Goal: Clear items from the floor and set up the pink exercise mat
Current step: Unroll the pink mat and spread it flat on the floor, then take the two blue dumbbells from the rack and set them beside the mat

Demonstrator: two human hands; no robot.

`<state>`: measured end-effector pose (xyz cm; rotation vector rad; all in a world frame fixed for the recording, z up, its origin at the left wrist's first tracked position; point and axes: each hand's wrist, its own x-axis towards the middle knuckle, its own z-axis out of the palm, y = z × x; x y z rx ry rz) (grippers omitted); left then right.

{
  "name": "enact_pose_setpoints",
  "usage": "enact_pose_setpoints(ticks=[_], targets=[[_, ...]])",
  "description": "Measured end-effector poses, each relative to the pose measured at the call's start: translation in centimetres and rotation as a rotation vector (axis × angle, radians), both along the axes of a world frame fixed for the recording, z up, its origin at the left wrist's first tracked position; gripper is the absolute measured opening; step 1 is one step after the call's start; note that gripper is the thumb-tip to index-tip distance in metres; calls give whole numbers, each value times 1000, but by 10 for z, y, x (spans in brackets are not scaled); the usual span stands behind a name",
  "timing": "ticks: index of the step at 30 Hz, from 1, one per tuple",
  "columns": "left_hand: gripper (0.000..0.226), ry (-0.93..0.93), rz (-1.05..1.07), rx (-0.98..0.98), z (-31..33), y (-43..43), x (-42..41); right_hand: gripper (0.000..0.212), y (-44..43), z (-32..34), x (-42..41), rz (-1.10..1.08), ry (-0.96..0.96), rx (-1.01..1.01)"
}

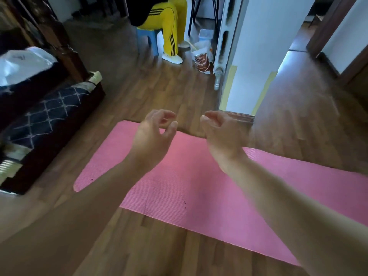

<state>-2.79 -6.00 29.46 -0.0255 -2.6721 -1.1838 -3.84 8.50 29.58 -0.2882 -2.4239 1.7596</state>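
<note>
The pink exercise mat (199,186) lies unrolled and flat on the wooden floor, running from the middle left toward the lower right. Both my arms reach out over it. My left hand (153,134) hovers above the mat's far left end, fingers loosely curled and apart, holding nothing. My right hand (221,132) hangs beside it above the mat's far edge, fingers also curled and apart, empty. The two hands are a short gap apart and neither touches the mat.
A dark bed (43,116) with a patterned cover stands along the left. A person in yellow trousers (169,22) sits on a blue stool (148,38) at the back. A bag (203,56) leans by the white door (249,52); a doorway opens at right.
</note>
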Motion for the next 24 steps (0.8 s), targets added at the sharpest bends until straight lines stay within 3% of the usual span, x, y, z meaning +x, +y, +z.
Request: enact_pose_setpoints(ticks=[12, 18, 24], targets=[[21, 186, 194, 113, 273, -62, 105, 21, -86, 270, 65, 287, 141, -61], [19, 310, 481, 86, 335, -95, 196, 19, -136, 347, 124, 594, 239, -111], [18, 411, 993, -4, 369, -151, 357, 18, -248, 393, 247, 1095, 221, -260]])
